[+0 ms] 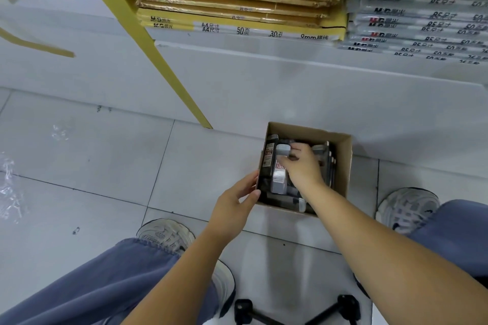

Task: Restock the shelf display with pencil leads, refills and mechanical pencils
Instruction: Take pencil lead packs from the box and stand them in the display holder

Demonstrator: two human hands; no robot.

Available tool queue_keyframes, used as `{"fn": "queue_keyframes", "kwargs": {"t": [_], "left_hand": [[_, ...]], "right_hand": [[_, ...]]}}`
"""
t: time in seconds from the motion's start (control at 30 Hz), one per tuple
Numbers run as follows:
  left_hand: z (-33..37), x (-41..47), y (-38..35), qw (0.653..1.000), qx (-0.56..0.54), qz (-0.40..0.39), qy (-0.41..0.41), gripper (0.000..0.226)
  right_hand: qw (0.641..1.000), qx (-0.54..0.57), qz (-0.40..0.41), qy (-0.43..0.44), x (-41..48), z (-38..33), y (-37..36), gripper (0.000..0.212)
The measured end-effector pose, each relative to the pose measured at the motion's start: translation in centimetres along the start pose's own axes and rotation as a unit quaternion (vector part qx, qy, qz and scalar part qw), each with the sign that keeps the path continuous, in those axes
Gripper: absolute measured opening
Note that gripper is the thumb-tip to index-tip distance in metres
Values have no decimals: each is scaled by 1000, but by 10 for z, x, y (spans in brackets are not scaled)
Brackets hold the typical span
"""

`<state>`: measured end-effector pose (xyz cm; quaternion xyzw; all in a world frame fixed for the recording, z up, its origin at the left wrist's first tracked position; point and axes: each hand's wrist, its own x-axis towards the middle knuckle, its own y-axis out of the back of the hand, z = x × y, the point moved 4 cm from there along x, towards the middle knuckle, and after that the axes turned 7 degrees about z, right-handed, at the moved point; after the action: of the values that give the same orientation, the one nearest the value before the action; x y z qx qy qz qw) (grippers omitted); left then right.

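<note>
**Packs not yet out of the box**

The job looks to be at an early stage. A small cardboard box (343, 158) sits on the tiled floor (105, 153), just in front of the white base of a shelf (264, 68), and it is crowded with dark packs of pencil leads (270, 158) standing on end and lying on one another. None has left the box as far as can be seen. The display they belong on is not in view: the shelf above holds only stacked paper pads (237, 28), so how much is already restocked cannot be told.

The right grip (301, 163) is down inside the box. Its fingers curl over the grey capped end of one upright pack (278, 182) near the box's left side and seem to pinch it; the thumb is hidden, so the hold is a judgement. The pack is touching its neighbours, not lifted clear.

The left grip (235, 203) holds the box by its near-left corner, thumb and fingers closed on the cardboard wall, steadying it. Lifting the pack out and carrying it to the display remain to be done.
</note>
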<state>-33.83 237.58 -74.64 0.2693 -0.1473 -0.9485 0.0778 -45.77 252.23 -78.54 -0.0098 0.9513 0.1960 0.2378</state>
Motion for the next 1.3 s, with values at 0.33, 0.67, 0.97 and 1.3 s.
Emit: {"fn": "queue_keyframes", "kwargs": {"t": [0.33, 0.67, 0.97, 1.3], "left_hand": [[1, 0, 0, 1000, -1, 1, 5, 45], [2, -1, -1, 1000, 4, -2, 0, 46], [3, -1, 0, 1000, -4, 2, -6, 45], [6, -3, 0, 1000, -11, 2, -12, 44]], "right_hand": [[997, -2, -67, -47, 15, 3, -25, 60], [996, 13, -57, -69, 16, 10, -21, 66], [977, 135, -121, -111, 11, 24, -24, 50], [972, 156, -119, -131, 12, 25, -27, 54]]}}
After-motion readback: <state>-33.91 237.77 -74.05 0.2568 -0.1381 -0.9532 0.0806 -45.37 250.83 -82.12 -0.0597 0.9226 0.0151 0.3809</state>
